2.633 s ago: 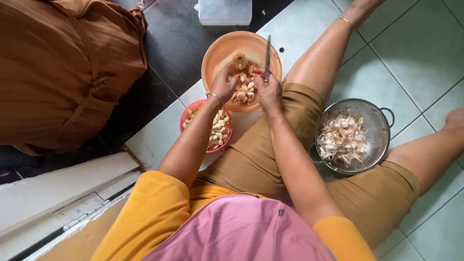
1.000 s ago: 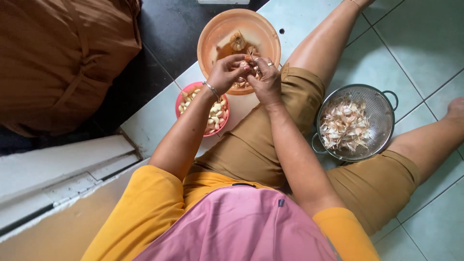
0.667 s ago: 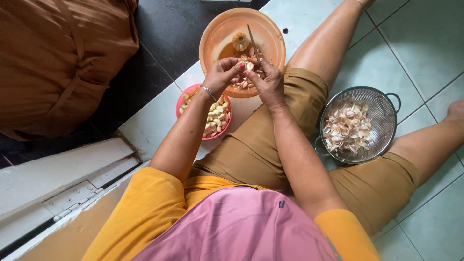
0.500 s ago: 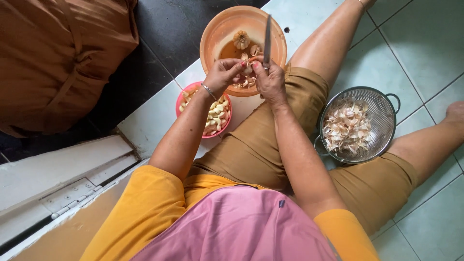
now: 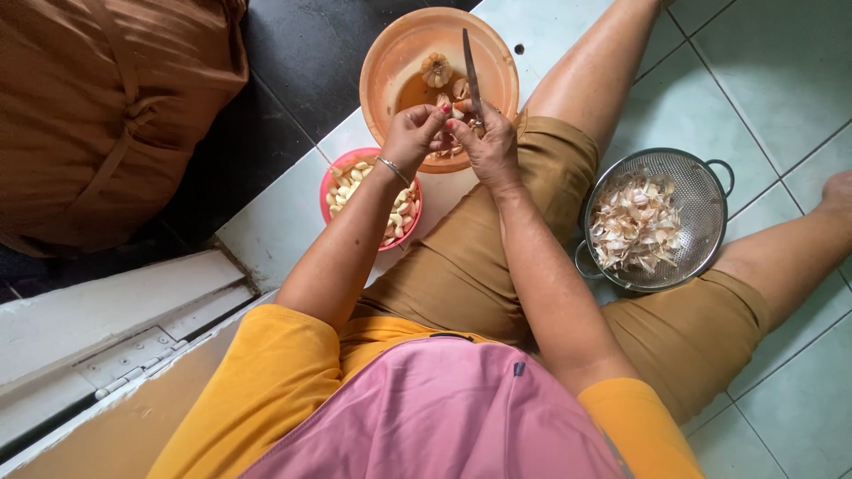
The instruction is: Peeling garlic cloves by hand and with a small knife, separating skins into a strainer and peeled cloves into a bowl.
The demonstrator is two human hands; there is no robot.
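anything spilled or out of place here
Nothing stands out. Peeled cloves sit inside the pink bowl, skins inside the metal colander, and both hands work with a knife over the orange basin.

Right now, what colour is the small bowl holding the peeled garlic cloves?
Red-pink: the small bowl sits by the left forearm, seen clearly in the head view.

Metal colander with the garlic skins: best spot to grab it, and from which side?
Take the colander by a loop handle at its rim, the far-right one, coming in from the open tiled floor. The other handle sits tight against the thigh, and the skins fill the bowl.
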